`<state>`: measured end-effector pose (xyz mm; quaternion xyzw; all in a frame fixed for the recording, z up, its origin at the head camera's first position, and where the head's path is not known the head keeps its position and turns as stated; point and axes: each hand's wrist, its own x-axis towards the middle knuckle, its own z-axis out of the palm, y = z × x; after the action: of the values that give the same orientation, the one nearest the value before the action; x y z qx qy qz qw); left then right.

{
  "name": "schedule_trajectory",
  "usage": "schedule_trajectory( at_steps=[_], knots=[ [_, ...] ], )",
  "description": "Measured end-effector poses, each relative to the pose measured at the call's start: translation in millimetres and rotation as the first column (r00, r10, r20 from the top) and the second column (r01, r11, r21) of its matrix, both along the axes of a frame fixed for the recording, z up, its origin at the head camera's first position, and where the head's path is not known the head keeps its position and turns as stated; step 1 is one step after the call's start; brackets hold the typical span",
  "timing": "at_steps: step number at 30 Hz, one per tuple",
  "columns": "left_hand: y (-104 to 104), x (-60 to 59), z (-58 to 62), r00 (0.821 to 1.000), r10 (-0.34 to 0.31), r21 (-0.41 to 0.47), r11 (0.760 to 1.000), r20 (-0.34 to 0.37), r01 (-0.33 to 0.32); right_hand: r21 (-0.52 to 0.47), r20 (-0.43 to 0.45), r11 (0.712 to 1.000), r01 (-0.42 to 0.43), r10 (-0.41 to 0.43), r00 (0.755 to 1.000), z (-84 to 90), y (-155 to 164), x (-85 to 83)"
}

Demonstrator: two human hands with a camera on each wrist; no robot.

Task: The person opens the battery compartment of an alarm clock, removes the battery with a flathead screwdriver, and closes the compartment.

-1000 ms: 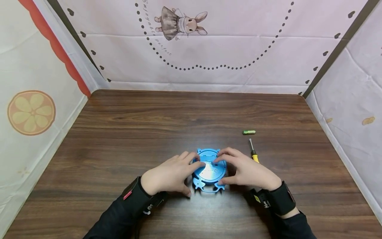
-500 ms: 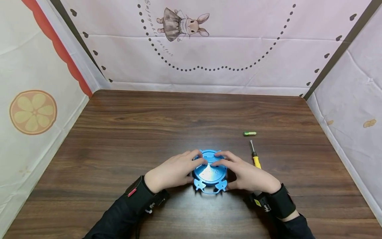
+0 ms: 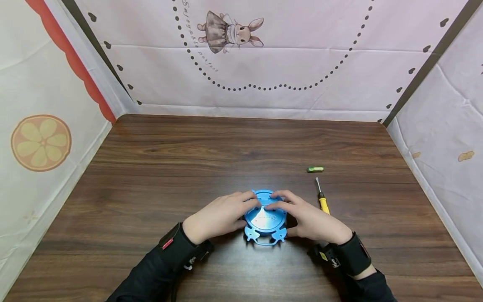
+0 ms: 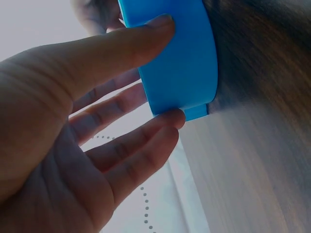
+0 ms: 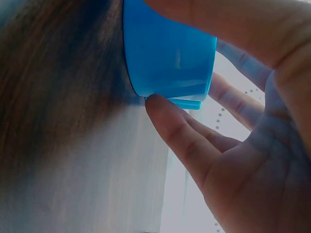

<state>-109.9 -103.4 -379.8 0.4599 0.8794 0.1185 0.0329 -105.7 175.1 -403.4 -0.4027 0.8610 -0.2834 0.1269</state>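
Note:
What looks like a small round blue alarm clock lies back side up on the table. My left hand grips its left side, index and middle fingers bent over the back. In the left wrist view the thumb presses the clock's side wall and another fingertip touches its lower edge. From the right, my right hand holds it too, two fingertips on the back near the middle. The right wrist view has the thumb along the blue wall and a fingertip at its edge. Fingers partly hide the upper back.
A green battery lies behind and to the right of the clock. Nearer, a yellow-and-black screwdriver points away, its handle end hidden by the right hand. Printed cloth walls enclose the brown wooden table at the back and sides.
Both hands have closed in on the clock. The left thumb moved up from the table to its side, and the right thumb slid from the lower back to its right side.

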Motion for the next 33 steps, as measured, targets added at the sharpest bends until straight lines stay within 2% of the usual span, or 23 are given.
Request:
schedule_trajectory(
  at_steps=[4, 11, 15, 19, 23, 27, 30, 33],
  knots=[
    [-1.7, -1.0, 1.8, 1.000, -0.015, 0.025, 1.000, 0.022, 0.014, -0.025, 0.013, 0.999, -0.022, 0.022, 1.000, -1.2, 3.6, -1.0],
    [-5.1, -5.8, 5.2, 0.995, -0.071, 0.108, 0.992, 0.072, 0.063, -0.088, 0.103, 0.996, -0.027, 0.036, 0.994, 2.3, 13.9, -2.1],
    [-9.2, -8.2, 10.0, 0.983, -0.087, 0.156, 0.986, 0.161, 0.062, -0.176, 0.140, 0.984, -0.012, 0.037, 0.989, 3.4, 19.0, -4.3],
    [-14.8, -9.2, 18.4, 0.962, -0.096, 0.237, 0.971, 0.257, 0.033, -0.276, 0.202, 0.960, 0.039, 0.018, 0.979, 7.1, 23.4, -4.1],
    [-20.0, -10.1, 25.6, 0.929, -0.107, 0.365, 0.931, 0.354, -0.032, -0.342, 0.305, 0.929, 0.141, -0.032, 0.952, 14.4, 25.4, -1.7],
    [-21.6, -12.3, 26.3, 0.884, -0.059, 0.429, 0.888, 0.464, -0.165, -0.340, 0.389, 0.911, 0.232, -0.088, 0.917, 19.6, 23.9, 0.3],
    [-20.6, -15.3, 22.3, 0.835, -0.013, 0.426, 0.864, 0.551, -0.267, -0.318, 0.415, 0.903, 0.289, -0.142, 0.899, 19.8, 20.3, 0.8],
    [-19.2, -18.9, 16.8, 0.779, 0.001, 0.408, 0.851, 0.627, -0.330, -0.310, 0.429, 0.885, 0.347, -0.196, 0.882, 18.4, 15.1, 0.2]
  ],
)
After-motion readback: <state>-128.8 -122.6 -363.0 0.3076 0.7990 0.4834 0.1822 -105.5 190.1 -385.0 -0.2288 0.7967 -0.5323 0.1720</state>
